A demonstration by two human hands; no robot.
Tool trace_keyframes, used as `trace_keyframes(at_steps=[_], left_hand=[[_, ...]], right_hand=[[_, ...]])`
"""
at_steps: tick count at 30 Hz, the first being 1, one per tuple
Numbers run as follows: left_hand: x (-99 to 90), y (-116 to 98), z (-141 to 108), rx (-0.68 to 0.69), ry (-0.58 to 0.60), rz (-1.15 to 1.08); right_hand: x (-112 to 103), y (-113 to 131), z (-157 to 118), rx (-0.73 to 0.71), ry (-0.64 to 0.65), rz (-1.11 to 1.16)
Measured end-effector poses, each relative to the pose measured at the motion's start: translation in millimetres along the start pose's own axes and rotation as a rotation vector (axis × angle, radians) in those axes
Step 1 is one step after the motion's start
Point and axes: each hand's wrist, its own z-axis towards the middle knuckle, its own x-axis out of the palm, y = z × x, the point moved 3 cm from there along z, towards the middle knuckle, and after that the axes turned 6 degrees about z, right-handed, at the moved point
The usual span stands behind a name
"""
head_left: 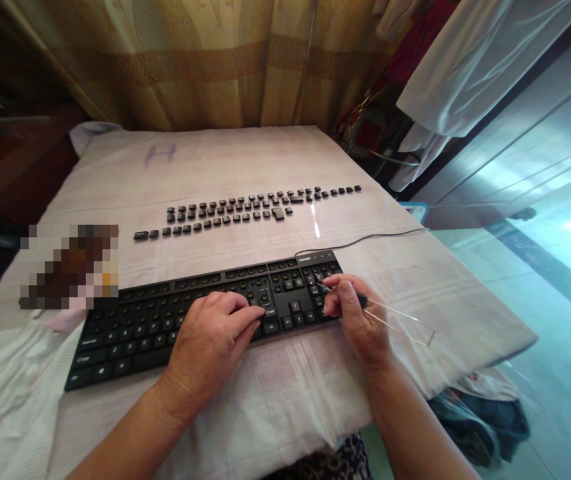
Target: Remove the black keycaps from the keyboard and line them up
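Right hand (366, 327) — grip closed on a wire tool (362, 301) — is well inside the surface's (425, 280) right edge; left hand (210, 337) touches the keyboard (292, 300), grip unclear.

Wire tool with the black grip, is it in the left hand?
No, the right hand holds the wire tool over the keyboard.

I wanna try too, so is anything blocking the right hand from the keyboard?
Nothing visible. The right hand is at the right end of the keyboard, and the tool it holds reaches over that end. The left hand sits farther left.
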Motion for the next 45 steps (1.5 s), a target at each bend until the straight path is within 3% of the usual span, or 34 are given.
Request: trace_keyframes(at_steps=[9, 22, 27, 32, 37, 45], left_hand=[[-3.0, -5, 4, 0.039, 0.021, -0.026], [0.8, -9, 4, -0.018, 0.047, -0.032], [-1.4, -16, 7, 0.062, 0.063, 0.129], [-1.7, -19, 5, 0.123, -0.006, 0.158], [-9.8, -7, -4, 0.100, -0.148, 0.096], [-22.4, 37, -25, 0.035, -0.265, 0.160]], right_hand=[[0, 0, 0, -0.010, 0.003, -0.002], [1, 0, 1, -0.021, 0.018, -0.025], [0, -2, -1, -0.022, 0.032, -0.024], [0, -1, 0, -0.016, 0.017, -0.004], [-3, 8, 5, 0.028, 0.020, -0.093], [4, 31, 40, 0.112, 0.287, -0.124]])
